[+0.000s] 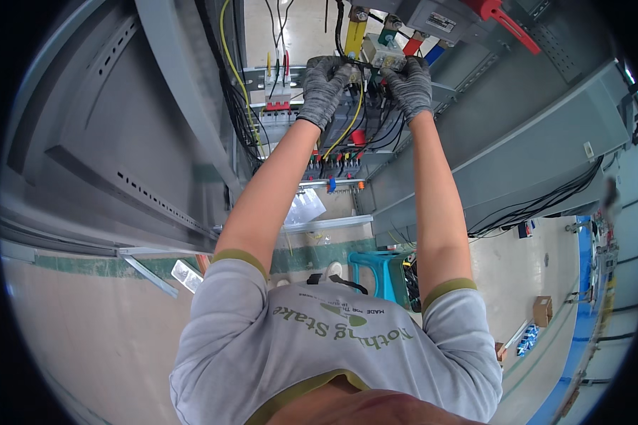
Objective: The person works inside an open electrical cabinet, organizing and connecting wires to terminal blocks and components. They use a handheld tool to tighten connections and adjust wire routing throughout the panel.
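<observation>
Both my hands wear grey knitted gloves and reach into a metal electrical cabinet. My left hand (325,88) is closed, its fingertips pinching a thin black wire (362,64) just below a yellow busbar (356,39). My right hand (411,88) is closed too, at the lower edge of a pale translucent block (383,51). What its fingertips grip is too small to tell. A yellow-green wire (355,120) runs down between my hands to a row of terminals. Green and red busbars (413,44) stand above the right hand.
A breaker (278,92) with red parts sits left of my left hand. Above right is a grey switch housing with a red handle (514,32). Black cables (546,202) hang along the right panel. A turquoise stool (373,273) stands below, by my right arm.
</observation>
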Demonstrator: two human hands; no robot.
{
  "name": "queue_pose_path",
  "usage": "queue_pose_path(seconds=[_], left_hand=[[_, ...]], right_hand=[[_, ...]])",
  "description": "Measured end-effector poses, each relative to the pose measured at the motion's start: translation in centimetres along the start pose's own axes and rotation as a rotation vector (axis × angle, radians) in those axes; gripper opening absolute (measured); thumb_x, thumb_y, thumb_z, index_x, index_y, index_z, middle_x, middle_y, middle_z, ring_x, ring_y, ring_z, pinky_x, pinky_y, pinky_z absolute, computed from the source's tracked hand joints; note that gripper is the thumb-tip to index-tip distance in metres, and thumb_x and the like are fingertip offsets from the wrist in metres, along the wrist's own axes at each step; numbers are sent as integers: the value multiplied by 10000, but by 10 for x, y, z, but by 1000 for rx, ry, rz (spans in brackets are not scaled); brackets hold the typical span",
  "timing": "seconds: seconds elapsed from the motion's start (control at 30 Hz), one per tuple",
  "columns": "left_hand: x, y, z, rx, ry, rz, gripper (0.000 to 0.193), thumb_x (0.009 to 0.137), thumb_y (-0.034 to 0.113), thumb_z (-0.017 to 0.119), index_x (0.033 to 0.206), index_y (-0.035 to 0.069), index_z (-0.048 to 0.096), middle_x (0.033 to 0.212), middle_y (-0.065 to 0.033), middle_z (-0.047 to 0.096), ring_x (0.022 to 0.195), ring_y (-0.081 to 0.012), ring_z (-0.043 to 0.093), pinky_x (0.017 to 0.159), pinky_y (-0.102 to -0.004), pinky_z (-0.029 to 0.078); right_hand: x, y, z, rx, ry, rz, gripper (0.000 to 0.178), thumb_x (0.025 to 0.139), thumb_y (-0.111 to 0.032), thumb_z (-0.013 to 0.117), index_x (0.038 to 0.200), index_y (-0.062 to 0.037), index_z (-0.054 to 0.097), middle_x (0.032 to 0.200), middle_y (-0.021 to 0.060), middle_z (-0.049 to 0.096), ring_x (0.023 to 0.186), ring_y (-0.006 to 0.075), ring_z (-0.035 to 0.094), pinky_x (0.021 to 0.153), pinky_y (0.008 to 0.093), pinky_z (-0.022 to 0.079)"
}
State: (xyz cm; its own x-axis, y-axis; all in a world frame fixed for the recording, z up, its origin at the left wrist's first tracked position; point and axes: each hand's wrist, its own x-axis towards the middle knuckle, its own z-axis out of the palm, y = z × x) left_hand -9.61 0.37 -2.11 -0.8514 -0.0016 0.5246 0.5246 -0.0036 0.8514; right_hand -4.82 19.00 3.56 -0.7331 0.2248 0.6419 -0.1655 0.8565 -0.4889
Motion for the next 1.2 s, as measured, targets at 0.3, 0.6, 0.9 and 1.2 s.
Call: queue_pose_path(seconds=[0.3,0.6,0.9,1.2], left_hand=[[3,55,-3,752,18,525,237,776,296,697,944,128,697,971,-79,643,949,-286,539,863,-425,415],[2,67,19,1107,-24,488,253,794,330,620,955,148,692,989,-71,617,1008,-298,517,849,-465,386],[-12,77,35,1386,108,531,240,813,358,617,926,161,697,936,-88,653,927,-315,582,799,-467,455],[-5,57,36,1086,154,480,161,797,277,661,896,153,691,982,-101,615,944,-343,540,825,-468,443]], right_hand=[[2,0,-1,36,-32,28,510,678,-295,832,1038,13,643,1091,167,592,991,318,582,874,379,495],[10,34,-10,250,-125,-167,300,748,-139,758,987,12,658,1047,175,594,923,334,608,829,379,505],[0,30,3,71,132,-217,183,795,-193,680,883,-39,635,866,144,618,795,311,603,699,397,491],[3,29,-3,138,153,-214,239,659,-198,781,773,-54,628,949,168,604,879,363,592,786,437,484]])
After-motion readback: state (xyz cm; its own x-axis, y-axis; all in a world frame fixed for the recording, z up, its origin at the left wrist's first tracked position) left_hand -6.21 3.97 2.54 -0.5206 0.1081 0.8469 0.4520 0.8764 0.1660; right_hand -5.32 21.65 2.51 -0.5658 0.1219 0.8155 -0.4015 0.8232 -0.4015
